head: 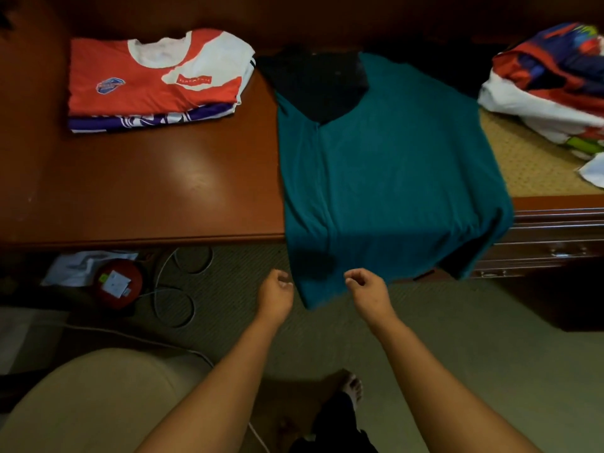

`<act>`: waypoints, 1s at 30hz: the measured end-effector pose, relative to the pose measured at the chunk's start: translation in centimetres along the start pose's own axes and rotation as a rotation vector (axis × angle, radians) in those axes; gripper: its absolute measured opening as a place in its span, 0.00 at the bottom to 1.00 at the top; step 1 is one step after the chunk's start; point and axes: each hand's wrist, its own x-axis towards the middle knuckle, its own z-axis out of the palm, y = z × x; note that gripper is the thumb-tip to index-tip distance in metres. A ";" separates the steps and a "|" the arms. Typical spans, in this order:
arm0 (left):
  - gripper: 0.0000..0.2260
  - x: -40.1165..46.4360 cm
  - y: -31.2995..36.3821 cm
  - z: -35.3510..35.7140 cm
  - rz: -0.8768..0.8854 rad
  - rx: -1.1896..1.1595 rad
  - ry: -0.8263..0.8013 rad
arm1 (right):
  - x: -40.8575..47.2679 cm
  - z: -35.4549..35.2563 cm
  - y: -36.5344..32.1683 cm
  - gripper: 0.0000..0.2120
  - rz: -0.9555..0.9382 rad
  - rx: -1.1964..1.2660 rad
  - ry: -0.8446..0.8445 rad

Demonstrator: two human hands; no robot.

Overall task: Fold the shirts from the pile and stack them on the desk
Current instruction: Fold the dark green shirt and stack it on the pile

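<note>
Head view: teal shirt (389,178) lies long axis toward the person, hem hanging off the desk (140,178) edge; right hand (366,286) at the hem, left hand (276,289) just beside, both loosely curled, holding nothing

i see the wooden desk (147,178) bearing a folded shirt stack (157,83), a teal shirt (385,171) draped over its front edge, and a pile (549,89).

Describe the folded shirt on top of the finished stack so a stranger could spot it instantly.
Find the brown wooden desk and look to its far left part, where a small stack of folded shirts sits. The top one is the orange-and-white shirt, lying above a purple-and-white shirt, left of the spread teal shirt.
</note>
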 end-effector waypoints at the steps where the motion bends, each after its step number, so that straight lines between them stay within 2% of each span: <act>1: 0.07 -0.5 0.1 -0.2 0.004 0.023 -0.016 | -0.6 -0.5 -0.1 0.05 0.009 -0.009 0.018; 9: 0.06 -7.9 6.1 -3.1 0.134 0.055 -0.124 | -7.0 -5.0 -6.0 0.08 -0.033 -0.073 0.036; 16: 0.07 -10.8 12.3 -6.0 0.290 0.212 -0.097 | -8.8 -9.7 -11.4 0.14 -0.102 -0.257 0.078; 22: 0.11 -6.3 22.3 -6.9 0.435 0.309 -0.054 | -2.5 -15.2 -16.5 0.15 -0.153 -0.310 0.131; 30: 0.11 5.4 37.1 -1.9 0.497 0.368 -0.051 | 13.5 -23.0 -23.2 0.12 -0.147 -0.204 0.178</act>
